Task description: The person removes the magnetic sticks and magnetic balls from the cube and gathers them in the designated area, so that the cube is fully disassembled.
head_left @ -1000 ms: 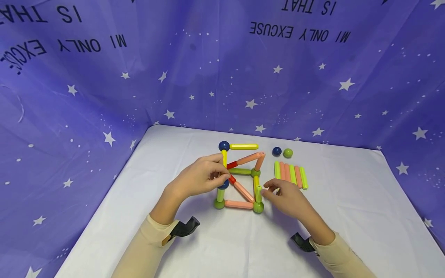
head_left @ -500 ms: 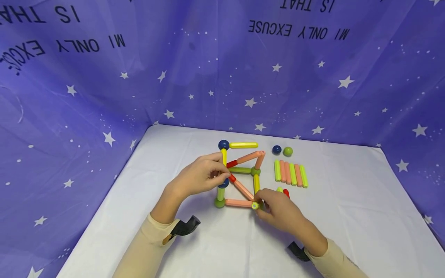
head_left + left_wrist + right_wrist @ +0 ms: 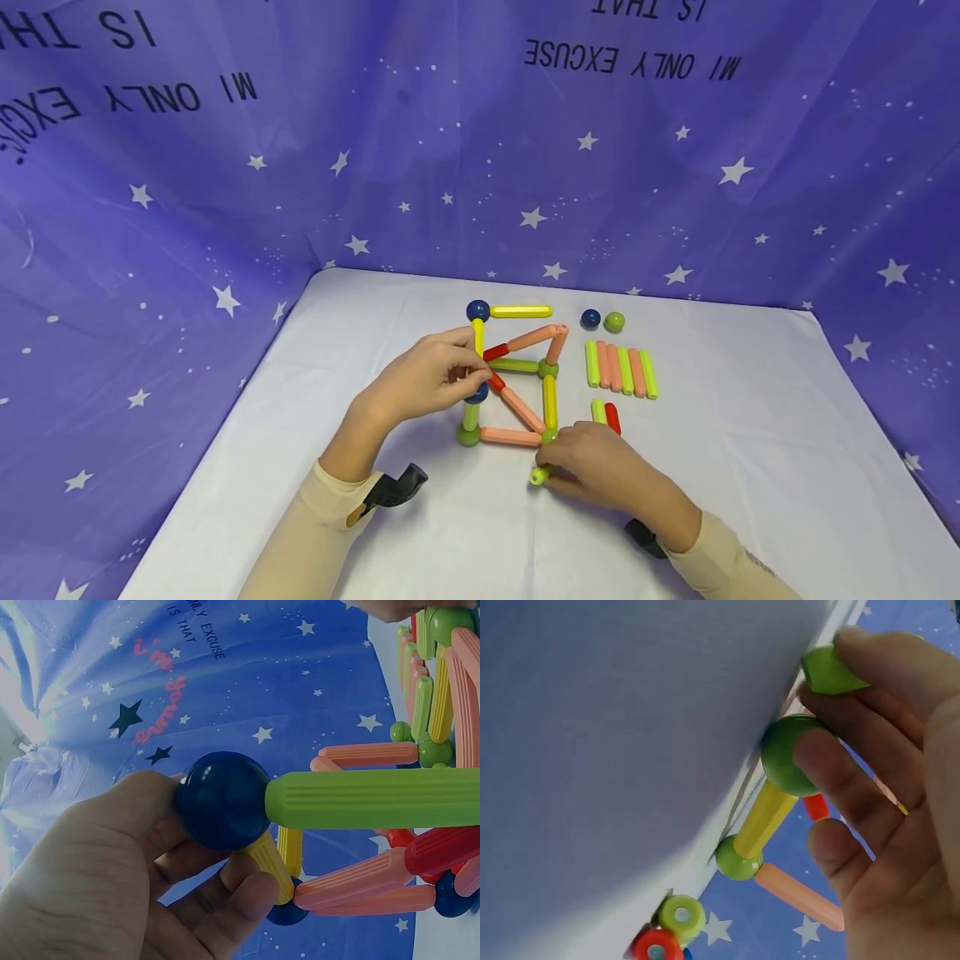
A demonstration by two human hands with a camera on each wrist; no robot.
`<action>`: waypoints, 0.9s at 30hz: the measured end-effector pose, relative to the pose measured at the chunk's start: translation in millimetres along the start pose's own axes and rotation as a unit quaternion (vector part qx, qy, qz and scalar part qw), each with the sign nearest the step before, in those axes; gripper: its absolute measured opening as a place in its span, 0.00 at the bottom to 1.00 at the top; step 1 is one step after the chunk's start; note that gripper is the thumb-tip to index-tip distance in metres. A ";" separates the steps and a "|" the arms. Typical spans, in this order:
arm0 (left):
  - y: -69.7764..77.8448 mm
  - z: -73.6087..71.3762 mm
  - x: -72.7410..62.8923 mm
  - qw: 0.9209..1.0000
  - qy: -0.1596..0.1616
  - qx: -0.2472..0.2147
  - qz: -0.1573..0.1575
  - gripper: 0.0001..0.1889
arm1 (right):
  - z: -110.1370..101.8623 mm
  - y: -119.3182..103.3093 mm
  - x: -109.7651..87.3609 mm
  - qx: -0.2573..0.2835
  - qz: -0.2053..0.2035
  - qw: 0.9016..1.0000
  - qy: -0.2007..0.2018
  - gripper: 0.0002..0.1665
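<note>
A frame of coloured rods and balls stands on the white table. My left hand (image 3: 427,375) pinches a dark blue ball (image 3: 225,801) at its near-left upper corner. From that ball a light green rod (image 3: 375,798) runs down to a green ball (image 3: 468,435), and a yellow rod (image 3: 271,862) leads away. My right hand (image 3: 600,467) pinches another light green rod (image 3: 540,476) low at the near-right corner. Its other fingers touch the green ball (image 3: 789,754) there. Whether that rod still joins the ball is hidden. Salmon-and-red rods (image 3: 517,408) slant through the frame.
Right of the frame lies a row of light green and salmon rods (image 3: 621,368). Nearer, a light green rod (image 3: 598,411) and a red rod (image 3: 612,417) lie by my right hand. A loose blue ball (image 3: 590,319) and green ball (image 3: 615,322) sit behind. A purple star-printed cloth (image 3: 480,167) surrounds the table.
The light green rod that stood upright on the near-right ball is now tipped toward me, in my right hand, which moved nearer and lower. My left hand keeps its hold on the blue ball.
</note>
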State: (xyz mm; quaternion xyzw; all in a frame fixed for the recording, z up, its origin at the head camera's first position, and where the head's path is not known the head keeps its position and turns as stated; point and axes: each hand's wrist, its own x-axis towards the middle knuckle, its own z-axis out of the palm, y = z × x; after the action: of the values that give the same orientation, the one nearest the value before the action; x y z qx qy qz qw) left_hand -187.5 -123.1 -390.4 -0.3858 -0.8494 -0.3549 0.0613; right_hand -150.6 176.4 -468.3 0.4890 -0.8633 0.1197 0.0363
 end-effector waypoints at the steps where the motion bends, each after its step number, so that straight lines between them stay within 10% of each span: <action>1: -0.2 -0.2 -0.2 1.000 0.001 0.001 -0.001 0.04 | 0.5 0.2 -0.5 0.013 0.012 1.000 -0.006 0.11; 5: -0.8 0.2 -0.3 1.000 0.000 0.001 0.000 0.04 | -0.3 2.4 -6.0 0.108 0.095 0.990 -0.009 0.11; 10: -0.5 1.2 0.5 1.000 -0.003 -0.006 0.000 0.04 | -7.4 16.8 -21.5 0.206 0.230 0.949 0.057 0.11; 15: -1.0 1.5 0.5 1.000 -0.002 -0.005 -0.007 0.04 | -19.3 42.3 -41.9 0.167 0.368 0.907 0.121 0.10; 20: -2.1 1.0 0.2 1.000 -0.001 -0.005 -0.006 0.04 | -33.8 60.5 -58.1 0.112 0.463 0.875 0.083 0.14; 27: -2.4 0.9 0.6 1.000 0.000 -0.007 -0.006 0.04 | -28.0 66.4 -63.9 0.106 0.497 0.861 0.020 0.18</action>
State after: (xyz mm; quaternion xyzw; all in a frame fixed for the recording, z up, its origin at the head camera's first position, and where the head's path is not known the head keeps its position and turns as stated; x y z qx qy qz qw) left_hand -189.5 -123.3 -392.2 -0.3811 -0.8494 -0.3607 0.0563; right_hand -175.6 269.4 -464.0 -0.0065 -0.9730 0.2219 -0.0629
